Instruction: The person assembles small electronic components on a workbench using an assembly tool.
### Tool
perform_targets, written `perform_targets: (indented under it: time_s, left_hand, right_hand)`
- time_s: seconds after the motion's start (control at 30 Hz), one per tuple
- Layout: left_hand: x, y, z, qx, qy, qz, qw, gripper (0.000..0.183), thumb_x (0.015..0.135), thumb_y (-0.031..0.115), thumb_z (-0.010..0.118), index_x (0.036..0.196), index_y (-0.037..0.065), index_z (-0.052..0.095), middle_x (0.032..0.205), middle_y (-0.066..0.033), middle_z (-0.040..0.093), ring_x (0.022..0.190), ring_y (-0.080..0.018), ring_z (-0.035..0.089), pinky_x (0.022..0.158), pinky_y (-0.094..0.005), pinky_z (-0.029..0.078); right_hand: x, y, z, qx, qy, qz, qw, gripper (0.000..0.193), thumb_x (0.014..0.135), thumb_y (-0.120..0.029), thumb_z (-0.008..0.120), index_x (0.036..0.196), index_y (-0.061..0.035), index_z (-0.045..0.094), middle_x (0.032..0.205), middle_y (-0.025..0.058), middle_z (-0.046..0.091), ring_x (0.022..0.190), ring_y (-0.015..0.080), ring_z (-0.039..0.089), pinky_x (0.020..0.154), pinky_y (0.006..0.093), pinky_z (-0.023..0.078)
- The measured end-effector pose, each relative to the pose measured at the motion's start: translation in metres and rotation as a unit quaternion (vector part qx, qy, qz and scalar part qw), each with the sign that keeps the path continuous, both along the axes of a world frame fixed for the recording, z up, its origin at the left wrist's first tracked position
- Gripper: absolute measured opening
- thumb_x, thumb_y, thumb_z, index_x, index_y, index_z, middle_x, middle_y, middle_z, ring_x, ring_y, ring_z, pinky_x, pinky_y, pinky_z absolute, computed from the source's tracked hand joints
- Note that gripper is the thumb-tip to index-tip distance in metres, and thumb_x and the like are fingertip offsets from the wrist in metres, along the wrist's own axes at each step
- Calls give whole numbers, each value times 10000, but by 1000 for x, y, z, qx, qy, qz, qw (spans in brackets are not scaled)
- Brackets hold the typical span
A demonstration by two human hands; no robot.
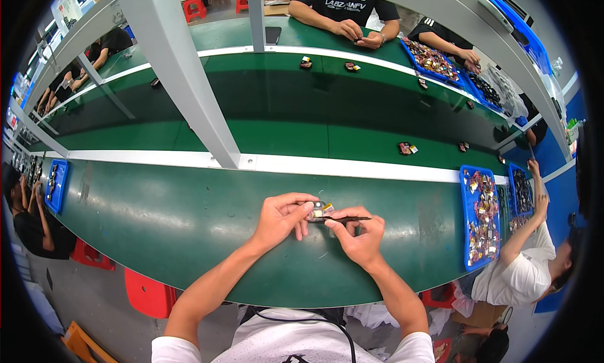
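Above the green workbench [189, 218], my left hand [282, 219] is closed on a small electronic assembly [319, 211] with a yellow-and-white piece at its top. My right hand [358, 234] pinches a pair of dark tweezers [348, 219] held nearly level. The tweezers' tips point left and meet the assembly, though whether they grip a part of it is too small to tell. Both hands are close together near the middle of the bench, with the assembly between them.
A blue tray [466, 237] full of small parts lies to the right, another blue tray [520, 190] beyond it. A green conveyor belt [283, 136] carries scattered assemblies [407, 148]. A grey frame post [189, 79] rises left of centre. Co-workers sit across and at both sides.
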State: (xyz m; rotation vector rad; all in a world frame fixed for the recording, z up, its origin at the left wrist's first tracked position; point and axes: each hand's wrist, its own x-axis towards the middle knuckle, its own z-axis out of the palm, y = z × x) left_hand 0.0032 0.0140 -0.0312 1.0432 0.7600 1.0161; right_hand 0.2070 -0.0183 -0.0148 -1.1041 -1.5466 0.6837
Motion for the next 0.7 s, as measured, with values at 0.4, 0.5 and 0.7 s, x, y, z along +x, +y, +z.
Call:
perform_targets:
  time_s: [0.4,0.5,0.7]
  left_hand:
    - [1,-2,6,-3,-3,-17,1000,248,975,53,632,1180,-86,651,827,-119,698,597,-128,649,460,-236,517]
    - [3,-2,7,12,27,-24,999,251,946,9,654,1177,-89,648,846,-118,696,621,-129,657,467,-239,519]
    - [5,-2,6,19,89,17,996,220,914,-34,670,1123,-100,652,791,-124,690,553,-147,647,455,-252,517]
  right_hand:
    - [-3,-2,4,81,-51,7,995,132,750,3,822,838,-61,747,813,49,768,402,54,431,434,222,354]
    - [-6,0,8,147,-58,26,987,149,727,57,789,809,-55,736,812,74,772,472,96,608,446,227,434]
    - [-9,-1,-8,192,-92,20,977,169,707,58,764,825,-60,735,792,44,742,551,203,667,504,293,495]
